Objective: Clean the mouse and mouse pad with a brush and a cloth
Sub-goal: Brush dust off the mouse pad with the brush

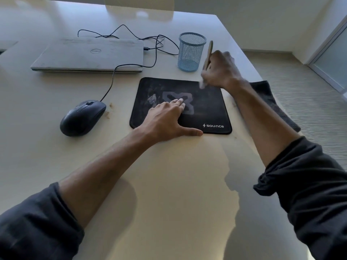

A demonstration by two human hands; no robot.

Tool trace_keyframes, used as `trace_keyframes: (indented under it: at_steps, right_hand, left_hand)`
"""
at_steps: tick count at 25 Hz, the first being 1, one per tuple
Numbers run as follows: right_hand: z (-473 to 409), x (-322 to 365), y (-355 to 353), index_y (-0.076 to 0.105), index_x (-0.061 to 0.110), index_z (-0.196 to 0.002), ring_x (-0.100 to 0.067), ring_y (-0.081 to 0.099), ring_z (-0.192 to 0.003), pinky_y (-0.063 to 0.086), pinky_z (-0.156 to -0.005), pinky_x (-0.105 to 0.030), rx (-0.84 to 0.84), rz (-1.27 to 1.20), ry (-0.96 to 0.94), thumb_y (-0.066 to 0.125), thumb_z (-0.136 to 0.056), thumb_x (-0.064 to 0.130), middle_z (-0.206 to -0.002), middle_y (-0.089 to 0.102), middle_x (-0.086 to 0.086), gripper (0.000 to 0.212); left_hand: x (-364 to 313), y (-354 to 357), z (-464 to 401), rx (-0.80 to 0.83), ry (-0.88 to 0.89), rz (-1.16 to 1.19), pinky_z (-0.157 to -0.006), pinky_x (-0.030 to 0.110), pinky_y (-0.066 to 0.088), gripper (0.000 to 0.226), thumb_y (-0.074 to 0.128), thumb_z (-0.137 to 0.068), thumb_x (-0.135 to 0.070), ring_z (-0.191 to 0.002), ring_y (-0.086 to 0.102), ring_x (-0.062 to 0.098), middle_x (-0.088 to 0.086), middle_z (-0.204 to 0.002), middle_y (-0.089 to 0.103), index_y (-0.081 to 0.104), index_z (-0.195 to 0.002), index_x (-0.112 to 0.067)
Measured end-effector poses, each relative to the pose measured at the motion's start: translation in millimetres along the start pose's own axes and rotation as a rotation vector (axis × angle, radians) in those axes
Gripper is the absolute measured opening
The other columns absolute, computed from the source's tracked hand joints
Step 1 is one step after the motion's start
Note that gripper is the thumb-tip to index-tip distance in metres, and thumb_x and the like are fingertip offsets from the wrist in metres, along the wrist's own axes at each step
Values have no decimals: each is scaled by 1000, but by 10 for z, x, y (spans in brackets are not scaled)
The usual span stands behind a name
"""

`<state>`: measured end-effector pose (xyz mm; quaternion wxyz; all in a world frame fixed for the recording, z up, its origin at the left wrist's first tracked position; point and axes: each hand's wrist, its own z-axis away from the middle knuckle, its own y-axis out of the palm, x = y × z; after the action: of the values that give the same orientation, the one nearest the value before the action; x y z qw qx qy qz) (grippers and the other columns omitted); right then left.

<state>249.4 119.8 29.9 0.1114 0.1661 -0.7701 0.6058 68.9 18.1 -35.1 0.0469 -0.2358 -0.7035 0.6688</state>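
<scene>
Mouse pad [206, 109], dusty, lies on the table [169, 184] right of the mouse [82, 118]. Left hand [165, 119], fingers straight, presses flat on the pad, seemingly to keep it from sliding. Right hand [221, 70], its grip closed round the brush [208, 55], sets the bristles at the pad's far right corner. Cloth [272, 102] waits at the right table edge; mesh cup [190, 51] and laptop [90, 55] stand farther off.

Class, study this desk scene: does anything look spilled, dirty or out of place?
Yes. Pale smudges mark the black mouse pad, left of its logo. Tan crumbs lie on the table between the mouse and pad. A dark cloth hangs over the table's right edge.
</scene>
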Motion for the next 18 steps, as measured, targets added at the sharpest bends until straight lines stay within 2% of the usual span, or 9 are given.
trace_keyframes:
  at_steps: [3,6,9,11,14,15,18]
  right_hand:
    - [50,143,186,76,4,-96,-16,73,-82,60,-77,-25,104,-282,-47,74,-84,23,-95,77,-10,22]
    - [91,-158,172,75,9,-99,-25,70,-96,57,-85,-34,71,-118,87,72,-81,30,-103,74,-11,28]
    - [91,-407,-69,65,14,-81,-35,65,-94,43,-73,-32,-16,187,156,68,-72,27,-97,67,-16,17]
    - [46,-369,-108,66,14,-74,-31,63,-86,40,-70,-30,-38,163,103,68,-72,28,-87,65,-10,15]
    - [105,-210,-17,77,12,-90,-22,68,-87,54,-73,-34,91,-139,4,74,-78,34,-91,73,-5,25]
    - [148,-233,8,77,10,-91,-22,69,-87,56,-75,-36,128,-169,-1,76,-79,33,-92,75,-6,26]
    - [173,-498,-103,76,13,-87,-24,68,-84,53,-68,-34,125,17,77,76,-74,34,-89,73,-7,25]
  left_hand:
    - [-2,-1,8,1,-9,-1,-106,39,39,120,43,-60,-94,-139,37,18,-3,-156,30,34,-150,-16]
    - [2,5,2,-2,-4,5,-106,38,38,120,43,-59,-95,-140,35,16,-4,-156,29,34,-150,-16]
    - [1,0,12,-2,-4,9,-107,40,37,119,44,-59,-94,-141,33,15,-4,-156,29,36,-149,-15]
    - [-8,-7,4,1,-2,15,-106,40,38,120,43,-58,-94,-141,34,15,-4,-156,29,37,-149,-15]
    - [-18,-14,10,-6,-12,12,-106,39,38,121,41,-57,-95,-140,35,15,-5,-156,30,36,-149,-16]
    - [-20,-16,10,-6,-14,12,-106,38,38,120,41,-58,-95,-140,35,14,-5,-156,30,36,-149,-17]
    - [-21,-12,13,-13,-6,12,-107,38,36,118,44,-59,-93,-141,33,12,-7,-156,28,36,-149,-17]
